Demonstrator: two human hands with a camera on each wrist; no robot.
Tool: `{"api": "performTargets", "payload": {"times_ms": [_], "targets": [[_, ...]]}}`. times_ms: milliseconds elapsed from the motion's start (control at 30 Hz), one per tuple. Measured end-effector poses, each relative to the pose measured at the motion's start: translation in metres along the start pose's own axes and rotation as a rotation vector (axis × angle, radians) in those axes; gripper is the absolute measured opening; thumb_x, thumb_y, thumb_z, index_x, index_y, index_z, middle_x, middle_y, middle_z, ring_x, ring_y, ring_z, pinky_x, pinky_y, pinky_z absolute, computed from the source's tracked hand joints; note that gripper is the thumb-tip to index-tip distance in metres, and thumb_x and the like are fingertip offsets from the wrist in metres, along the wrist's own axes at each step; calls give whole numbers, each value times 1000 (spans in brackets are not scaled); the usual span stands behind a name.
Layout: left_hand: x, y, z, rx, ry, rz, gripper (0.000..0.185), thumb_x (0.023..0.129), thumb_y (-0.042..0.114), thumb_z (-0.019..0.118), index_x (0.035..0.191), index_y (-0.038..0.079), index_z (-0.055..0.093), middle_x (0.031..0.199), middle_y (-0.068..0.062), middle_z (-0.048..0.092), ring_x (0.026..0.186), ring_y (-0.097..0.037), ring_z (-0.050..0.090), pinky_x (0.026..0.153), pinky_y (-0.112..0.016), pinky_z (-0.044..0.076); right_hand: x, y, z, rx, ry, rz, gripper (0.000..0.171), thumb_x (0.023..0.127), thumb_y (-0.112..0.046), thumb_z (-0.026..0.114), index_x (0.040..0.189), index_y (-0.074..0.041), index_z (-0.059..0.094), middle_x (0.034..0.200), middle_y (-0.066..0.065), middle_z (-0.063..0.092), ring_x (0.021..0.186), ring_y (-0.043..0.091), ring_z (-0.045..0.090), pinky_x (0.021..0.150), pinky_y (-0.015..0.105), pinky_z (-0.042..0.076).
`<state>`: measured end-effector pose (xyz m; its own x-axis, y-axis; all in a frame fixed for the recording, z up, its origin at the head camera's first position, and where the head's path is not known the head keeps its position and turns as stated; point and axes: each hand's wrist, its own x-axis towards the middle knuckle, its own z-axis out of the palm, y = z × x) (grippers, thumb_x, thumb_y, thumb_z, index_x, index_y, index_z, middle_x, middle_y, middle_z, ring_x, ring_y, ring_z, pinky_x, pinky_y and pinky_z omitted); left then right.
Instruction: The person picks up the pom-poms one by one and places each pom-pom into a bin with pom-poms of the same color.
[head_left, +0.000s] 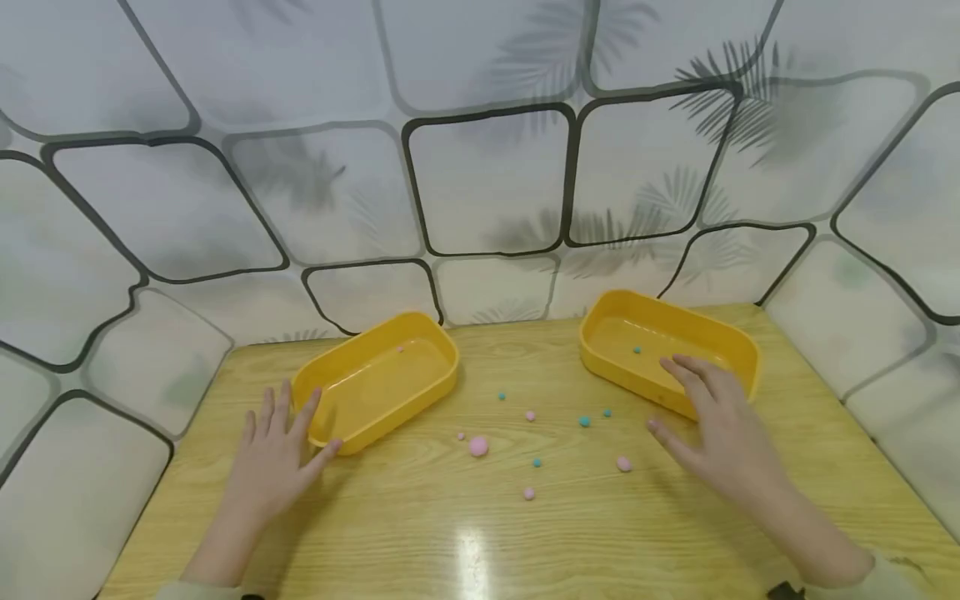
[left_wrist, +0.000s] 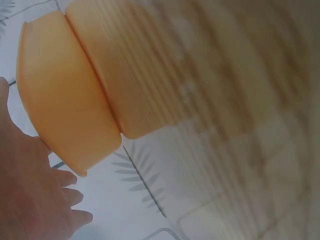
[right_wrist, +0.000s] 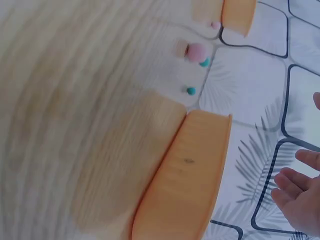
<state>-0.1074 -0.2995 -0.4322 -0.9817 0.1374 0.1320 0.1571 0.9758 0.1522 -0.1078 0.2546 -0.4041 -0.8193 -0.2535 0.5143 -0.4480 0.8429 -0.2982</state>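
My left hand [head_left: 270, 458], fingers spread and fairly straight, is at the near left corner of the left yellow tray [head_left: 375, 383]; whether it touches the rim I cannot tell. One small pink ball [head_left: 400, 349] lies inside that tray. Over the near side of the right yellow tray [head_left: 667, 329] hovers my right hand [head_left: 723, 437], fingers relaxed and holding nothing. That tray holds a small teal ball [head_left: 637, 350]; the hand hides part of its right end. The right wrist view shows the tray's outer wall [right_wrist: 185, 170] with the hand [right_wrist: 300, 195] apart from it.
Between the trays, several pink and teal balls lie scattered on the wood-grain table [head_left: 420, 533], the largest a pink ball [head_left: 478, 447]. A pink ball [head_left: 624, 464] lies left of my right hand. A patterned wall covering [head_left: 487, 183] rises behind and at both sides.
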Motion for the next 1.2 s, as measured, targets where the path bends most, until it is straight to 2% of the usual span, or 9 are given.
{"api": "performTargets", "payload": {"times_ms": [167, 267, 467, 667, 833, 1000, 1200], "targets": [[1, 0, 0, -12, -10, 11, 87, 104, 62, 54, 168, 9, 29, 172, -37, 11, 158, -60, 17, 127, -76, 20, -3, -12, 5, 55, -20, -2, 72, 84, -21, 87, 147, -3, 57, 141, 21, 59, 127, 43, 54, 100, 63, 49], [5, 1, -1, -16, -15, 23, 88, 105, 62, 52, 168, 5, 28, 172, -38, 11, 159, -58, 16, 128, -73, 21, -7, -15, 10, 76, -28, -5, 69, 83, -18, 88, 143, -1, 59, 137, 20, 61, 126, 41, 55, 99, 62, 50], [11, 5, -2, -25, -38, 31, 91, 106, 63, 50, 168, 3, 25, 173, -37, 11, 160, -56, 14, 129, -71, 21, -13, -19, 21, 114, -73, 19, 63, 86, -18, 87, 143, -5, 61, 128, 13, 65, 118, 32, 60, 93, 59, 56], [11, 5, 0, -38, -66, 20, 93, 106, 63, 50, 169, 1, 21, 173, -36, 8, 161, -55, 12, 128, -70, 23, -17, -19, 30, 140, -122, 33, 58, 90, -21, 86, 142, -9, 63, 126, 5, 69, 109, 19, 60, 87, 47, 57], [11, 5, 0, -43, -71, 23, 95, 106, 62, 51, 168, -3, 19, 173, -36, 9, 161, -55, 13, 130, -68, 22, -17, -14, 35, 175, -144, 31, 53, 89, -18, 86, 136, -7, 66, 124, 5, 70, 105, 20, 65, 87, 43, 62], [11, 5, 1, -26, -77, 27, 99, 106, 63, 51, 167, -8, 17, 173, -37, 10, 161, -55, 14, 131, -66, 22, -17, -7, 40, 224, -208, 79, 44, 92, -19, 84, 131, -6, 69, 122, 6, 72, 103, 22, 68, 88, 40, 65], [10, 6, 0, -24, -81, 31, 101, 106, 62, 50, 164, -14, 17, 172, -37, 11, 161, -55, 14, 132, -65, 21, -19, 1, 47, 256, -276, 124, 40, 89, -23, 87, 123, -7, 74, 112, 2, 74, 97, 21, 71, 83, 32, 64]]}}
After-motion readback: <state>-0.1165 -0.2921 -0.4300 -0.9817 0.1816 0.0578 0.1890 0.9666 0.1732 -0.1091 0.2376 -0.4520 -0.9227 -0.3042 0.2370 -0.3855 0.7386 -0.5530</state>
